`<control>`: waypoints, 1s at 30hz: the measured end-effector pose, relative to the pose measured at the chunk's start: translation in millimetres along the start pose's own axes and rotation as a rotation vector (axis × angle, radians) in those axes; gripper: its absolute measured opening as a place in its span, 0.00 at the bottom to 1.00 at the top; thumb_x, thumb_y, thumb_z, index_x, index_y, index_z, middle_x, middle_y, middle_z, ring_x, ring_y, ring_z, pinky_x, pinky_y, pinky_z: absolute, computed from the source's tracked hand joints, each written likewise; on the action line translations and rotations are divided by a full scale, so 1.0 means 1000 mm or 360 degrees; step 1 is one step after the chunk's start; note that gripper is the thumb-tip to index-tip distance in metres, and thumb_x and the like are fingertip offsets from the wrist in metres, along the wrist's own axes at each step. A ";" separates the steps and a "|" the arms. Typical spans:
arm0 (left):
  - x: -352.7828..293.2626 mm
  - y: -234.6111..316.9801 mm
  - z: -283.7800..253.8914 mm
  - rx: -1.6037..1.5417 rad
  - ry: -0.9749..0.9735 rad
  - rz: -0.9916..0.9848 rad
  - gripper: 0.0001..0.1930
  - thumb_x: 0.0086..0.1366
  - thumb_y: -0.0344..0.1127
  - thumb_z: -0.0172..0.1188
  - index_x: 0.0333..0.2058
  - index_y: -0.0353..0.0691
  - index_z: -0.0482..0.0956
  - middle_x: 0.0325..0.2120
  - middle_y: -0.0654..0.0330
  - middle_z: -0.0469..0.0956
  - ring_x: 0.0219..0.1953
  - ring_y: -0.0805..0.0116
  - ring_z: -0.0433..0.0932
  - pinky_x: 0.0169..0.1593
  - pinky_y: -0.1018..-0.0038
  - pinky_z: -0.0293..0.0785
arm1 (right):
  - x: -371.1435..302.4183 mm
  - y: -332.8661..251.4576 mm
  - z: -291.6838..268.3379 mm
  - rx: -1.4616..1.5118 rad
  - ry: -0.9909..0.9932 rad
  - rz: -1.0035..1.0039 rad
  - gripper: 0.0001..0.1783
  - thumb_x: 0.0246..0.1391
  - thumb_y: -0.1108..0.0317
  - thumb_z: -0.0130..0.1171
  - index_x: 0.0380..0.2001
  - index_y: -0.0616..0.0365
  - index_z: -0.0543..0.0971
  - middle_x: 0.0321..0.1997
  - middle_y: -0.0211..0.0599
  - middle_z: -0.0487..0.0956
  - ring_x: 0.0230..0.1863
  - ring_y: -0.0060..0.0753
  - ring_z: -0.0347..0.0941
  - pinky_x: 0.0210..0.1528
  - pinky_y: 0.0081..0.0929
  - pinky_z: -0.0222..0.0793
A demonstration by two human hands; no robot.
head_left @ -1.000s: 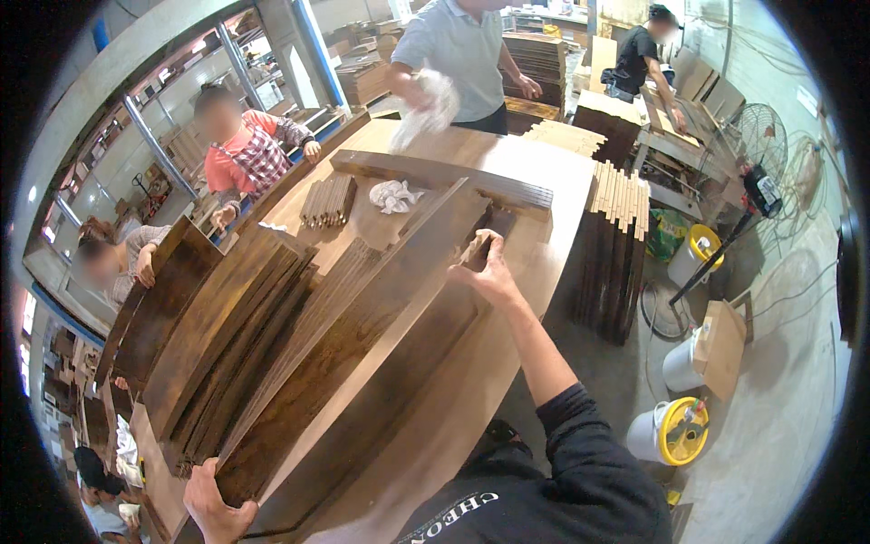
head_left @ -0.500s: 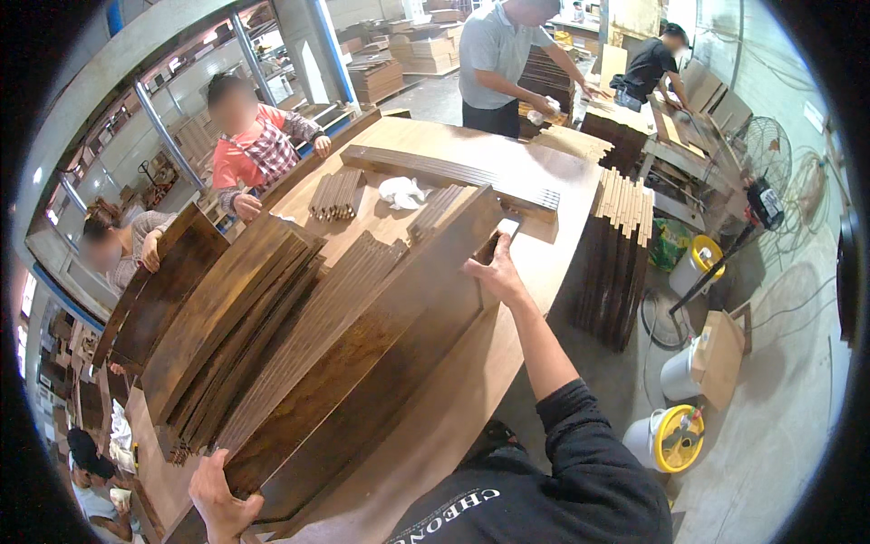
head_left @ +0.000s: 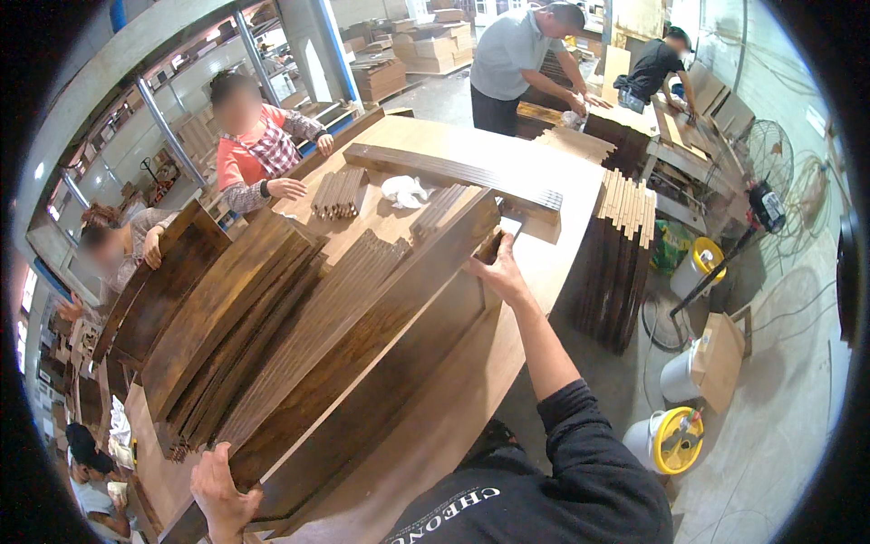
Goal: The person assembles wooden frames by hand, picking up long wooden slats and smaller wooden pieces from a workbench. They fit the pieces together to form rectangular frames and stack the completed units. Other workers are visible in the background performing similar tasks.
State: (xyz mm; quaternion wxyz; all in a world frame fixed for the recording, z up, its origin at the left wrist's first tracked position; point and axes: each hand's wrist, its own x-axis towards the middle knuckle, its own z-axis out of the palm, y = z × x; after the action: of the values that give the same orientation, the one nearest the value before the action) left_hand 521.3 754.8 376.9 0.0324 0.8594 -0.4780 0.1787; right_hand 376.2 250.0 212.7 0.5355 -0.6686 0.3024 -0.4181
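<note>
A long dark brown wooden plank (head_left: 367, 343) slants from near left to far right, held at both ends. My left hand (head_left: 222, 494) closes round its near end, thumb on the side toward me. At the far end my right hand (head_left: 504, 272) grips it with thumb and fingers; a small pale patch shows by the fingertips, which I cannot make out. Below the plank, another dark board (head_left: 385, 390) lies on the tabletop. Right behind it stands a row of planks on edge (head_left: 331, 295), and left of these a stack of curved brown boards (head_left: 227, 308).
On the table (head_left: 553, 181) lie a white cloth (head_left: 406, 191), a short bundle of strips (head_left: 340, 193) and a long strip stack (head_left: 453, 172). Co-workers stand across the table and beyond it. To the right are a tall board stack (head_left: 616, 272), yellow-rimmed buckets (head_left: 666, 440) and a fan (head_left: 768, 150).
The plank in my hands has tilted up off the board below, widening the gap between them. Across the table, a co-worker's hand has moved right; the far co-worker in grey has shifted right.
</note>
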 end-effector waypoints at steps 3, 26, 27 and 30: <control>0.000 -0.005 -0.004 0.0081 -0.0001 0.0073 0.38 0.31 0.36 0.66 0.48 0.36 0.66 0.28 0.52 0.69 0.30 0.50 0.69 0.32 0.62 0.63 | -0.001 -0.002 -0.002 -0.0065 0.0015 0.0026 0.56 0.31 0.46 0.72 0.56 0.62 0.51 0.56 0.52 0.60 0.61 0.44 0.55 0.63 0.35 0.50; -0.021 -0.022 0.013 0.0168 0.0046 0.0340 0.36 0.45 0.56 0.62 0.51 0.41 0.70 0.14 0.62 0.61 0.17 0.62 0.63 0.25 0.67 0.54 | 0.062 -0.240 -0.074 -0.0018 0.0350 -0.1533 0.21 0.60 0.51 0.46 0.44 0.59 0.72 0.46 0.32 0.72 0.47 0.28 0.67 0.55 0.27 0.56; -0.020 -0.024 0.011 0.0220 0.0082 0.0374 0.35 0.47 0.56 0.61 0.51 0.41 0.70 0.14 0.63 0.60 0.17 0.63 0.61 0.25 0.67 0.54 | 0.070 -0.241 -0.068 -0.0642 0.0436 -0.1259 0.21 0.60 0.52 0.46 0.45 0.59 0.71 0.47 0.33 0.72 0.47 0.28 0.67 0.54 0.26 0.57; -0.018 -0.025 0.007 0.0180 0.0045 0.0364 0.34 0.46 0.54 0.62 0.51 0.43 0.70 0.14 0.64 0.61 0.18 0.64 0.63 0.25 0.68 0.54 | 0.107 -0.187 -0.030 -0.1705 0.0094 -0.0655 0.20 0.59 0.54 0.47 0.43 0.60 0.70 0.44 0.36 0.71 0.45 0.31 0.68 0.51 0.28 0.58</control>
State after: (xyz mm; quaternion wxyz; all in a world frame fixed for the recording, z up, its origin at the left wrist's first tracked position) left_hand 535.4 781.4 367.0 -0.0298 0.7971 -0.5615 0.2200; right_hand 391.9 190.8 421.3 0.0209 -0.8797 0.3506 -0.3207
